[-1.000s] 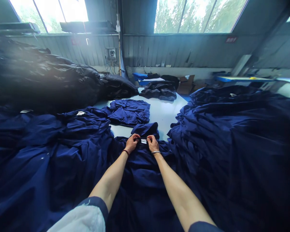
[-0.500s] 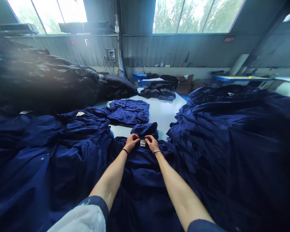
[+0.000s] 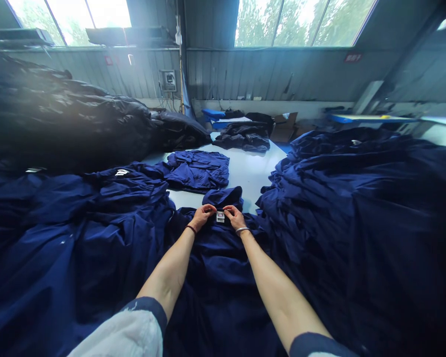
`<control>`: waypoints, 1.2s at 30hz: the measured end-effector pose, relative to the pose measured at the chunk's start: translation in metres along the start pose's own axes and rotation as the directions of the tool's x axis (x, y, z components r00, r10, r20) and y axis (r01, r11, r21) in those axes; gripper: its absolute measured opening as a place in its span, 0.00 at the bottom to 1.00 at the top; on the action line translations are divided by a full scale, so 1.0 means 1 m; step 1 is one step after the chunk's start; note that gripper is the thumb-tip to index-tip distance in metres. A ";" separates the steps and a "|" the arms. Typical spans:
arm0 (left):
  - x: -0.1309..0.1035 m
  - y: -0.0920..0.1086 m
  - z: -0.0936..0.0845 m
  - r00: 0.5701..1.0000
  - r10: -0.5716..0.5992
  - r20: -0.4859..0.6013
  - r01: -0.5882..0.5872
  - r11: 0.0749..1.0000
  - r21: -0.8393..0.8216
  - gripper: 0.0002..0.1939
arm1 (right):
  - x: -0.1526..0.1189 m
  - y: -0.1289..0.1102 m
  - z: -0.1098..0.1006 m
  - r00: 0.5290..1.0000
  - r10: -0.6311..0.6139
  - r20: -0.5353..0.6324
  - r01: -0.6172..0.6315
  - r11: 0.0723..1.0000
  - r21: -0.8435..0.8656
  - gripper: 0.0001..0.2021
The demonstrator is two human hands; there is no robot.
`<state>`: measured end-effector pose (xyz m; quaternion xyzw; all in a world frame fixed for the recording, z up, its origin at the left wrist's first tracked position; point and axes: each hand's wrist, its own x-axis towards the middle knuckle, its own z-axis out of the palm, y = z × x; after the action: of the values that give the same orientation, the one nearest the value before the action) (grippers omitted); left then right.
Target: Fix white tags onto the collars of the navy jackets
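A dark blue garment point(image 3: 223, 267) lies spread in front of me, its neck end toward the far side of the table. My left hand point(image 3: 203, 216) pinches the neck edge just left of a small white label point(image 3: 220, 216). On the label's other side, my right hand point(image 3: 235, 218) pinches the same edge between thumb and fingers. The label lies face up between both hands. Just beyond my fingers a blue fold that looks like a hood point(image 3: 223, 197) rests on the table.
Blue garments are heaped at left point(image 3: 122, 218) and in a tall stack at right point(image 3: 349, 198). A folded blue garment point(image 3: 198, 169) lies ahead on the white table point(image 3: 250, 173). Behind are a black garment pile point(image 3: 96, 119) and a smaller dark bundle point(image 3: 243, 136).
My hands have stayed on the neck edge and shifted slightly apart around the label. The whole view has moved a little; the piles look the same.
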<state>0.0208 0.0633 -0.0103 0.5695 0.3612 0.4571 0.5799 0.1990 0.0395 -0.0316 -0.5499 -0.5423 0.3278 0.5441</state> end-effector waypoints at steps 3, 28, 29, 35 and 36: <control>-0.001 0.000 0.000 1.000 -0.024 0.004 0.024 0.999 0.022 0.13 | 0.000 0.003 0.000 1.000 0.006 0.019 -0.006 1.000 -0.014 0.16; -0.003 0.002 -0.002 0.995 -0.063 -0.083 0.071 0.992 0.100 0.13 | -0.009 -0.012 -0.002 1.000 0.025 0.001 -0.025 0.995 -0.099 0.17; -0.004 0.003 -0.004 0.995 -0.067 -0.077 0.076 0.991 0.113 0.13 | -0.008 -0.012 -0.002 1.000 0.022 -0.006 -0.022 0.996 -0.090 0.17; -0.007 0.009 -0.009 1.000 -0.003 -0.031 0.012 0.958 0.287 0.16 | -0.007 -0.007 0.000 0.999 0.018 -0.036 -0.021 0.996 -0.084 0.19; -0.007 0.010 -0.008 1.000 0.013 -0.017 -0.006 0.948 0.319 0.15 | -0.008 -0.007 0.000 0.999 0.022 -0.035 -0.025 0.996 -0.087 0.19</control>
<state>0.0098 0.0589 -0.0022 0.6531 0.4330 0.4009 0.4747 0.1955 0.0311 -0.0264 -0.5851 -0.5402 0.3008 0.5248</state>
